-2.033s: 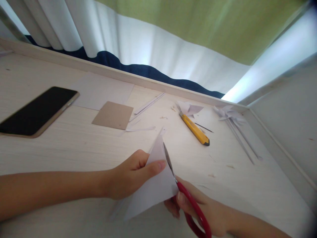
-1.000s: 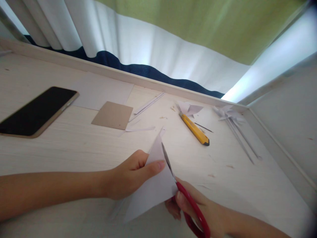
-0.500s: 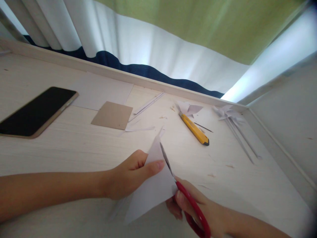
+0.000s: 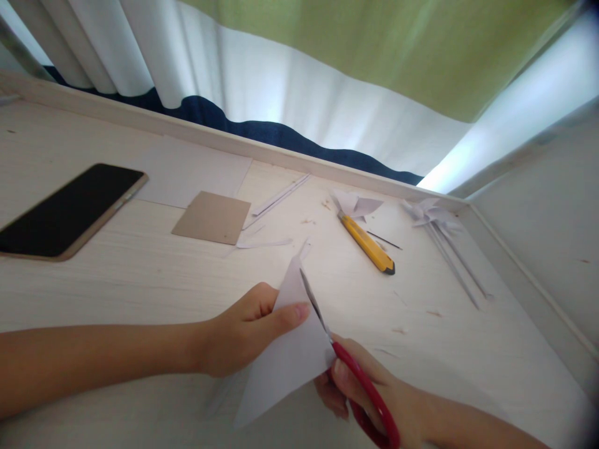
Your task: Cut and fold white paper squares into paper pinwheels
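Note:
My left hand [image 4: 255, 327] pinches a folded sheet of white paper [image 4: 285, 355], its thumb flat on the upper face and the other fingers mostly hidden underneath. In my right hand [image 4: 355, 374] is a pair of scissors [image 4: 369, 393] with red handles, the fingers wrapped round the grips. The scissor blades lie along the paper's right edge and point up toward its top corner. A narrow strip of paper [image 4: 306, 249] stands out at that corner.
Beyond my hands lie a square cardboard piece [image 4: 213, 218], a white sheet [image 4: 187, 168], paper strips [image 4: 281, 196] and a yellow utility knife [image 4: 367, 243]. A phone [image 4: 70, 212] rests at left. Paper pinwheels [image 4: 430, 215] with sticks lie at right, near a thin dark rod [image 4: 384, 240].
Almost nothing differs. The paper and the scissors have shifted very slightly, with the blades still at the paper's right edge.

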Tool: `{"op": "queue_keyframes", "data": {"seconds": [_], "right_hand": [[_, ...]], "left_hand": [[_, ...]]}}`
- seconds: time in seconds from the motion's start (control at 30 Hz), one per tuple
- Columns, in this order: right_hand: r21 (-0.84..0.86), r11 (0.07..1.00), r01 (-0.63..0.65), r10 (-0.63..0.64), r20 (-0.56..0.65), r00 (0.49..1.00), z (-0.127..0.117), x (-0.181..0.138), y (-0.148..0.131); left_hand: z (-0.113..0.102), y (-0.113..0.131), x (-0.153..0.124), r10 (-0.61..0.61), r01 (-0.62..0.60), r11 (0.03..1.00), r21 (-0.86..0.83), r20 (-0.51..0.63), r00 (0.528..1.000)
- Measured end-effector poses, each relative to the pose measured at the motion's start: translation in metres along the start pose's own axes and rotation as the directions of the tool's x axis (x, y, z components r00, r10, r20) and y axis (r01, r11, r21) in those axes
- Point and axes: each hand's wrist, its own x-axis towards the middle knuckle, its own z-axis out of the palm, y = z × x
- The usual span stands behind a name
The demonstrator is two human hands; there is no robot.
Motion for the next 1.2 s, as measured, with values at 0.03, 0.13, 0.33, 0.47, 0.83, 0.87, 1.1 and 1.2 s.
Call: {"op": "queue_keyframes", "data": {"seconds": [0.03,0.13,0.33,0.47,0.83,0.87,1.1,1.2], "right_hand": [[0.004,1.000,0.001,-0.001,0.000,1.000,0.0000,0.0000,0.0002],[0.010,1.000,0.007,-0.007,-0.003,1.000,0.0002,-0.0002,0.0007],[0.031,1.000,-0.004,0.005,-0.023,1.000,0.0017,0.0006,-0.0006],[0.068,0.997,-0.026,0.027,-0.020,0.999,0.0014,0.0022,-0.0023],[0.084,0.996,0.023,-0.021,-0.026,0.999,0.0020,0.0003,0.0030],[0.089,0.996,0.021,-0.019,-0.028,0.999,0.0021,0.0003,0.0027],[0.146,0.989,-0.002,0.008,-0.040,0.999,0.0021,0.0028,-0.0005],[0.176,0.984,-0.012,0.020,-0.049,0.999,0.0025,0.0029,0.0002]], "left_hand": [[0.0000,-0.0004,0.0003,0.002,-0.002,1.000,0.004,0.000,1.000],[0.0001,-0.0013,0.0009,0.008,-0.008,1.000,0.007,0.001,1.000],[0.0000,-0.0017,0.0010,0.005,-0.005,1.000,-0.005,-0.003,1.000],[-0.0006,-0.0014,0.0010,0.006,-0.006,1.000,-0.002,-0.008,1.000],[-0.0008,-0.0005,-0.0001,0.005,-0.005,1.000,0.006,-0.012,1.000],[-0.0009,-0.0002,0.0000,0.000,0.000,1.000,0.011,-0.016,1.000],[0.0000,0.0003,-0.0003,-0.011,0.011,1.000,0.004,-0.027,1.000],[-0.0002,-0.0001,-0.0003,-0.010,0.010,1.000,-0.001,-0.024,1.000]]}}
